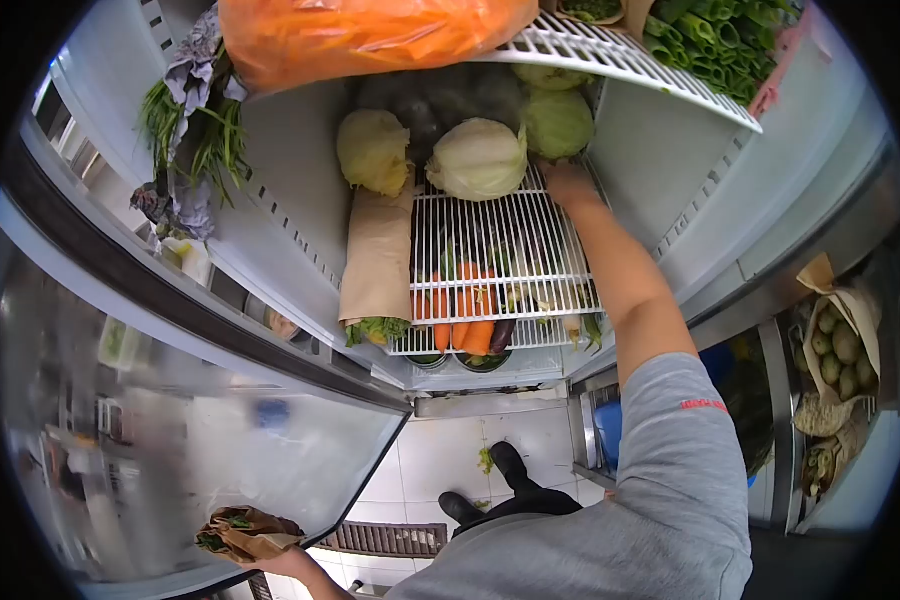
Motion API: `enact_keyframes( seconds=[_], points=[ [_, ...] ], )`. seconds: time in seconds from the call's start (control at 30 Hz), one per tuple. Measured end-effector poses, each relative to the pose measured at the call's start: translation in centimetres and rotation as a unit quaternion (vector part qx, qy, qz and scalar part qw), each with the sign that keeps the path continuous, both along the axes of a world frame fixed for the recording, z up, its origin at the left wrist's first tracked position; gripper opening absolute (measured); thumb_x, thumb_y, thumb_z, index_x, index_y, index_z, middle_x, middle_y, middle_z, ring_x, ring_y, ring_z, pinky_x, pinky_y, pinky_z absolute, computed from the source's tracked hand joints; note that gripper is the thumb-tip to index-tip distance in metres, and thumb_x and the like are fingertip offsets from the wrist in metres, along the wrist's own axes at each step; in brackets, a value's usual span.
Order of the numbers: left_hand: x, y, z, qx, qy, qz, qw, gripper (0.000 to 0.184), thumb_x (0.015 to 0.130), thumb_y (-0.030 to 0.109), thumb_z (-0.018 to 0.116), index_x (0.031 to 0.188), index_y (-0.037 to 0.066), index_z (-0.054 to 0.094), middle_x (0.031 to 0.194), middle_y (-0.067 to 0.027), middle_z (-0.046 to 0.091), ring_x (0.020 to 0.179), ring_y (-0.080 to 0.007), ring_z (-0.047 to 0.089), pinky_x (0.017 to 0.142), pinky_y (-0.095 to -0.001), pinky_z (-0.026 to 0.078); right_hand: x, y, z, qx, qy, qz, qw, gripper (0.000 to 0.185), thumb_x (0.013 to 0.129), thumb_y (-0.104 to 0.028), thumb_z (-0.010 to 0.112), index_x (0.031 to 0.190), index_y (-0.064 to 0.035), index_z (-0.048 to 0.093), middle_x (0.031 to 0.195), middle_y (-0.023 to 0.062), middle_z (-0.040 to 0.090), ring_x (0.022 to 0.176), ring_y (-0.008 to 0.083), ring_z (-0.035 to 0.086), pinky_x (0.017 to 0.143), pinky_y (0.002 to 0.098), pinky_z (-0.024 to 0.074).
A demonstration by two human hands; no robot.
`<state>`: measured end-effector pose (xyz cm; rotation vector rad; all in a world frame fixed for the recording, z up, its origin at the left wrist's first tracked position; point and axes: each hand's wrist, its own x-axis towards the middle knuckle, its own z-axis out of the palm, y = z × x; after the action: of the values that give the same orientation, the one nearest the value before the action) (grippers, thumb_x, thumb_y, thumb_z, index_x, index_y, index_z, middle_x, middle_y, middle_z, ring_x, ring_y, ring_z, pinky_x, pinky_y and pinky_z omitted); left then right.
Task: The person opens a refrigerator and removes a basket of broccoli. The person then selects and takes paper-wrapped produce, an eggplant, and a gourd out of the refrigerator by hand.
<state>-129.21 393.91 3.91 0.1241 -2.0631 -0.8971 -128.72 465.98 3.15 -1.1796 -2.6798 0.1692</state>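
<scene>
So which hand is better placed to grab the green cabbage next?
Probably the right hand: it reaches in beside the green cabbage, while the left hand holds a paper bundle.

From here I see the paper bundle at 7 o'clock: brown, crumpled, w/ dk green leaves showing at its open top, lying tilted in my L hand. At 1 o'clock I've got the green cabbage: rounded, pale grn, at the back R of the wire shelf, w/ my R hand at its 6 o'clock side; can't tell if fingers touch it.
</scene>
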Motion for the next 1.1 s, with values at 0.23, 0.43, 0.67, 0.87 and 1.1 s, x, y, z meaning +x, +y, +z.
enact_keyframes(
  seconds=[0.23,0.43,0.67,0.87,1.1],
  points=[
    [0.2,0.5,-0.3,0.010,-0.022,0.032,0.999,0.079,0.074,0.011,0.065,0.132,-0.002,0.013,0.128,-0.0243,0.037,0.111,-0.0314,0.046,0.095,-0.0383,0.039,1.3,4.0,0.0,0.001,0.049,-0.038,0.998,0.036,0.085,-0.011,0.034,0.114,-0.0112,0.055,0.109,0.0213,0.056,0.102,0.0309,0.055,0.088,0.0400,0.0420],
    [-0.5,0.2,-0.7,0.012,-0.024,0.041,0.999,0.075,0.068,0.001,0.052,0.133,-0.004,0.013,0.129,-0.0272,0.034,0.113,-0.0379,0.044,0.096,-0.0435,0.036,1.6,2.9,-2.7,0.027,0.204,0.088,0.975,0.039,0.083,-0.006,0.033,0.114,-0.0122,0.056,0.116,0.0219,0.051,0.107,0.0322,0.051,0.091,0.0405,0.0402],
    [-1.0,-1.9,-2.1,0.023,-0.016,0.014,1.000,0.079,0.070,0.014,0.065,0.131,-0.003,0.017,0.127,-0.0230,0.037,0.111,-0.0329,0.046,0.095,-0.0396,0.038,-0.1,1.0,-1.1,0.025,0.104,0.002,0.994,0.033,0.081,-0.012,0.040,0.107,-0.0102,0.060,0.109,0.0206,0.055,0.105,0.0337,0.052,0.088,0.0417,0.0412],
    [-1.3,-2.7,-2.5,-0.007,-0.006,0.028,1.000,0.080,0.071,0.018,0.069,0.131,-0.002,0.019,0.127,-0.0204,0.038,0.111,-0.0313,0.045,0.094,-0.0389,0.038,1.9,1.9,-1.5,-0.088,0.317,-0.033,0.944,0.027,0.074,-0.004,0.045,0.093,-0.0034,0.065,0.101,0.0222,0.058,0.101,0.0333,0.053,0.085,0.0389,0.0418],
    [-1.3,-2.4,-2.5,-0.012,-0.021,0.051,0.998,0.078,0.072,0.019,0.068,0.130,-0.001,0.021,0.127,-0.0199,0.037,0.112,-0.0311,0.045,0.095,-0.0393,0.038,2.1,1.5,-1.0,-0.060,0.316,0.072,0.944,0.025,0.074,-0.008,0.050,0.094,-0.0011,0.064,0.103,0.0220,0.057,0.101,0.0343,0.052,0.085,0.0367,0.0426]
  ],
)
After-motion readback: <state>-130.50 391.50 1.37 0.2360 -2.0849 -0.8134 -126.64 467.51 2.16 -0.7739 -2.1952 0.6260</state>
